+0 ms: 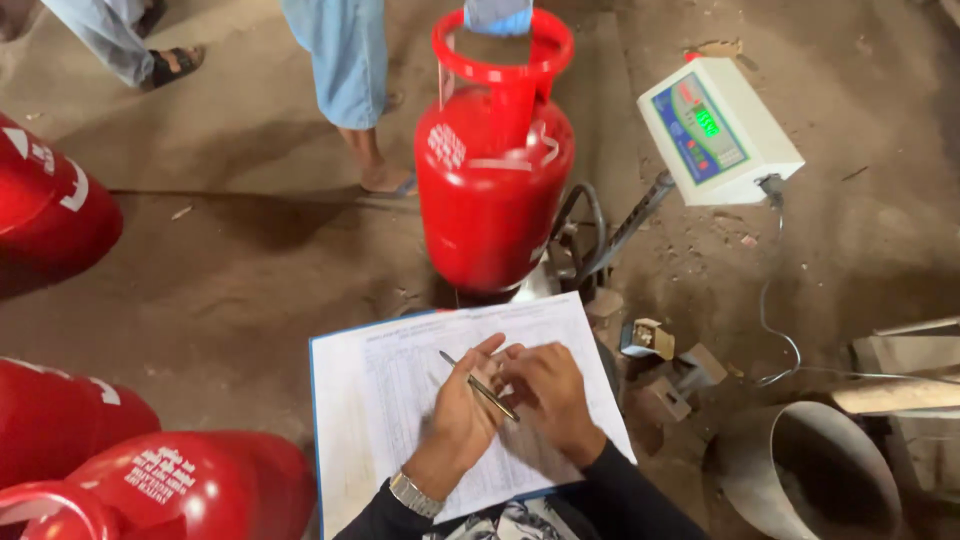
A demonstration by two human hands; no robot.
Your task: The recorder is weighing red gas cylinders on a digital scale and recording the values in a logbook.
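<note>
A white sheet with a printed table [400, 400] lies on a blue-edged board in front of me. Both my hands rest on it. My left hand [458, 415], with a metal watch at the wrist, has a slim pen [480, 386] lying across its fingers. My right hand [548, 395] sits beside it with bent fingers whose tips meet the left fingers at the pen; whether it also grips the pen is unclear. Just beyond the sheet a red gas cylinder [492, 190] stands upright on a floor scale.
The scale's white display box [718, 125] shows green digits, with a cable [778, 330] trailing down. Another person's legs [350, 80] and hand [497, 14] are at the cylinder. More red cylinders [190, 480] lie at left. A metal pipe [810, 470] and small boxes [650, 340] are at right.
</note>
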